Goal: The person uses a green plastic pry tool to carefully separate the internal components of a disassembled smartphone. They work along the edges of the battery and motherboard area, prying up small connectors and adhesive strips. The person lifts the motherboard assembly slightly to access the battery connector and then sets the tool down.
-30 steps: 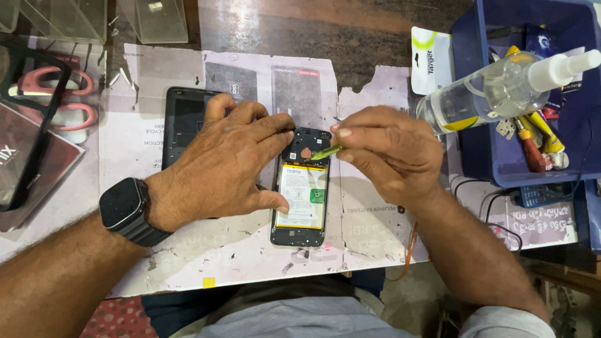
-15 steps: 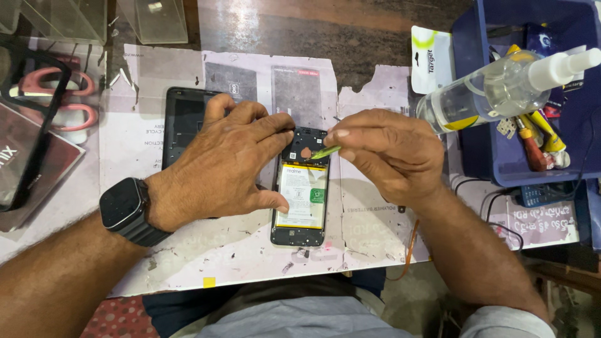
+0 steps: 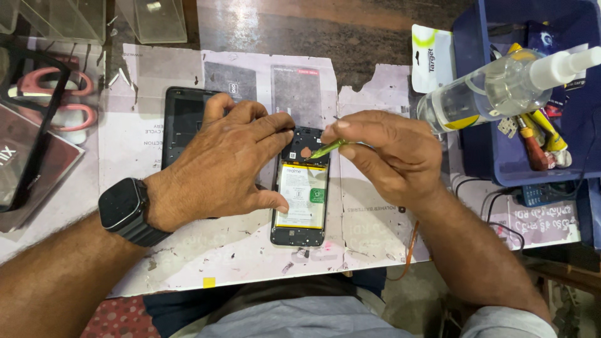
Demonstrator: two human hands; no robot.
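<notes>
An opened black phone (image 3: 300,194) lies back-up on the paper-covered table, its white battery with a green patch showing. My left hand (image 3: 225,166), a dark smartwatch on its wrist, rests on the phone's left edge, fingertips at its top and thumb on its side. My right hand (image 3: 391,156) pinches thin green tweezers (image 3: 325,149), whose tip touches the upper part of the phone near a round copper-coloured piece. A black phone back cover (image 3: 181,122) lies partly under my left hand.
A blue plastic bin (image 3: 494,159) at the right holds a clear spray bottle (image 3: 494,94) and screwdrivers (image 3: 538,141). Pink-handled scissors (image 3: 56,103) and a dark frame lie at the left. Clear boxes (image 3: 153,19) stand at the back. Cables (image 3: 494,209) trail at the right edge.
My right hand and the tweezers have shifted very slightly at the phone's top. My left hand stays put.
</notes>
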